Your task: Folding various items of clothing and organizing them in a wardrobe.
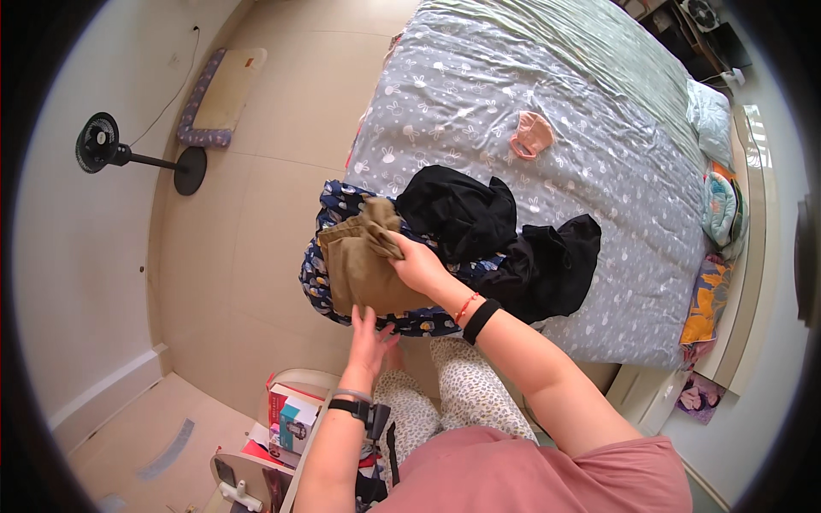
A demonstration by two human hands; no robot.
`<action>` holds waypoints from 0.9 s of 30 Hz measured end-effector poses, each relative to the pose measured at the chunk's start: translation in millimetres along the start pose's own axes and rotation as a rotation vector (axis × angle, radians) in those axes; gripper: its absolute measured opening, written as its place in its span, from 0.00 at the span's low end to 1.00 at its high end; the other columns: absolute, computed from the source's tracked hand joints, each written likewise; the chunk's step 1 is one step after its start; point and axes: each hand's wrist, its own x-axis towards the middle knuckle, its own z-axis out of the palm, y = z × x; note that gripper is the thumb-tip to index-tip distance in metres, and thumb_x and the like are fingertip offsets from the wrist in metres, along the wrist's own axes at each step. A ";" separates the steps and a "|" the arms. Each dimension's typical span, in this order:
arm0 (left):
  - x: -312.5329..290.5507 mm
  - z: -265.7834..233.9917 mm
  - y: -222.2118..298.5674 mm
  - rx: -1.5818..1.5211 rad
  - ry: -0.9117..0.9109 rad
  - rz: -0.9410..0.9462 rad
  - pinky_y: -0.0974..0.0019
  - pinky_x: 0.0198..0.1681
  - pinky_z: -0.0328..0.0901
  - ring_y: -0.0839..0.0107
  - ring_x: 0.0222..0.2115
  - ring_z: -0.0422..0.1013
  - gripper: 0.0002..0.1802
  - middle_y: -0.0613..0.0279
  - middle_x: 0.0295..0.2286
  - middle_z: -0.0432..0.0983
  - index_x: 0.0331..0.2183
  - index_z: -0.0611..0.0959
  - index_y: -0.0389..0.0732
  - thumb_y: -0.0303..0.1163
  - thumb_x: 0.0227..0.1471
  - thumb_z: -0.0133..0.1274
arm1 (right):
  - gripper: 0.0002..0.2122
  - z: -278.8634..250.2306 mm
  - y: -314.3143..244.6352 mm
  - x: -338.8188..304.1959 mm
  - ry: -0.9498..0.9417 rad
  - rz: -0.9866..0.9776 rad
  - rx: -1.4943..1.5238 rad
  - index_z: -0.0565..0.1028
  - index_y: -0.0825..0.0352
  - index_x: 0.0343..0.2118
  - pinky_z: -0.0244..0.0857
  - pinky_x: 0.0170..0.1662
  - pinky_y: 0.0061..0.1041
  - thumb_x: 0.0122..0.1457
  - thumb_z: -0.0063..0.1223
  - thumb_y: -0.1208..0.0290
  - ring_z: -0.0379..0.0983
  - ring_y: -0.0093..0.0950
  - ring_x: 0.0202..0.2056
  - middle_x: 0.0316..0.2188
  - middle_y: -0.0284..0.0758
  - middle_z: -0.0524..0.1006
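Khaki garment [363, 261] was mostly folded at the corner of the bed [479, 94], on a dark patterned cloth [329, 201]. It was pinched by the right hand [416, 265] and pressed by the flat, open left hand [369, 335]. Black clothes [462, 209] beside it weren't folded yet.

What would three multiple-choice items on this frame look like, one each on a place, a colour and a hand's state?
1. Where does the small pink cloth lie?
A. on the floor
B. on the bed, beyond the black clothes
C. on the fan

2. What colour is the garment under both hands?
A. tan
B. white
C. red

3. How is the left hand?
A. clenched in a fist
B. out of view
C. open and flat at the garment's near edge

Key: 1 B, it rests on the grey patterned cover; 2 A, the folded cloth is tan; 3 C, its fingers are spread, while the right hand grips the garment's top.
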 end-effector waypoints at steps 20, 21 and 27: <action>17.0 -26.6 -3.9 -0.104 -0.035 0.030 0.67 0.37 0.67 0.67 0.37 0.71 0.19 0.55 0.41 0.70 0.51 0.65 0.40 0.35 0.59 0.43 | 0.15 -191.4 128.8 87.9 0.615 0.059 0.289 0.72 0.72 0.41 0.65 0.44 0.25 0.50 0.52 0.73 0.72 0.27 0.38 0.37 0.39 0.76; 14.4 -34.3 -13.5 -0.057 -0.017 -0.018 0.68 0.35 0.67 0.68 0.36 0.72 0.17 0.56 0.39 0.72 0.49 0.67 0.40 0.34 0.59 0.43 | 0.15 -165.5 148.4 69.9 0.533 0.012 0.245 0.72 0.73 0.41 0.65 0.44 0.25 0.49 0.53 0.73 0.72 0.27 0.38 0.37 0.39 0.76; -6.6 -56.6 -36.5 0.095 0.027 -0.087 0.71 0.35 0.67 0.71 0.34 0.72 0.16 0.57 0.38 0.74 0.48 0.69 0.39 0.33 0.59 0.43 | 0.25 -82.6 174.2 -24.2 0.287 0.153 -0.509 0.69 0.62 0.46 0.57 0.55 0.41 0.41 0.61 0.71 0.58 0.44 0.56 0.54 0.44 0.62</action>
